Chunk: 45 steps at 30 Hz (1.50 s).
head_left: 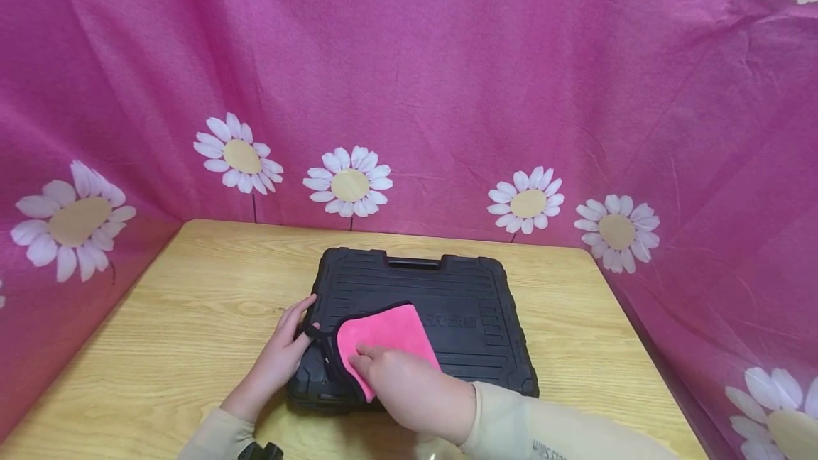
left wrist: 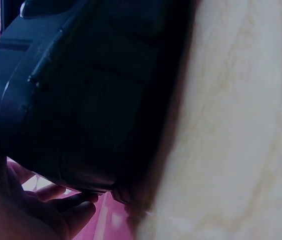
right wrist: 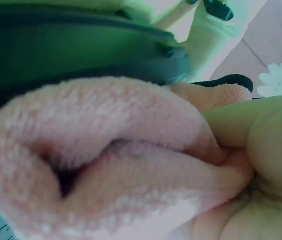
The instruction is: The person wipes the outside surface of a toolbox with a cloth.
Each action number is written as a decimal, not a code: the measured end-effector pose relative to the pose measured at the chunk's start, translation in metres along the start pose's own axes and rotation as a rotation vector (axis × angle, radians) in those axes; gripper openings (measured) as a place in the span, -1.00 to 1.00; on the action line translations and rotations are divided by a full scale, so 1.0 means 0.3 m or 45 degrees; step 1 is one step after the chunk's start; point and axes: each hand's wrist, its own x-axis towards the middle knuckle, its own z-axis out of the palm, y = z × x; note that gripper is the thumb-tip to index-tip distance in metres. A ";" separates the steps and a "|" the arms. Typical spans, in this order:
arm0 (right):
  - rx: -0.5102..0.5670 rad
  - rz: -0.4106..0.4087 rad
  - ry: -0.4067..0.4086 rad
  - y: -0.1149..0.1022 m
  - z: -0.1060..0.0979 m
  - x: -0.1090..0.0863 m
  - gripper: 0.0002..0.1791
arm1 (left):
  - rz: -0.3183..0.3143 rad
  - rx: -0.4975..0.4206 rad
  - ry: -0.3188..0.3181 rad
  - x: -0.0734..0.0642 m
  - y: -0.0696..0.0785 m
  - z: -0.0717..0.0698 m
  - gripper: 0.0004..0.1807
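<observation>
The bench (head_left: 217,311) has a yellowish wood top, its grain running from 9 to 3 o'clock, with rounded far corners toward 11 and 1 o'clock. Directly on it lies a black case (head_left: 469,304), flat and closed, its handle (head_left: 414,263) facing 12 o'clock. A narrow strip of wood separates the case from the bench's far edge. More of the wood shows toward 9 o'clock than toward 3. The case's side wall casts a dark shadow beside it.
</observation>
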 end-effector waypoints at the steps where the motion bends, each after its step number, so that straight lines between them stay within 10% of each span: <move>1: 0.014 0.006 0.007 0.008 -0.001 0.004 -0.49 | -0.003 -0.006 -0.003 0.000 0.000 0.000 -0.42; 37: 0.668 0.432 0.010 0.398 0.065 0.187 -0.79 | -0.092 0.006 -0.059 -0.004 0.011 -0.011 -0.39; 41: 0.562 0.402 -0.025 0.388 0.066 0.182 -0.91 | -0.110 0.025 -0.057 -0.004 0.010 -0.009 -0.39; 45: 0.403 0.370 -0.095 0.351 0.058 0.169 -0.59 | -0.110 0.047 -0.051 0.000 0.009 -0.008 -0.39</move>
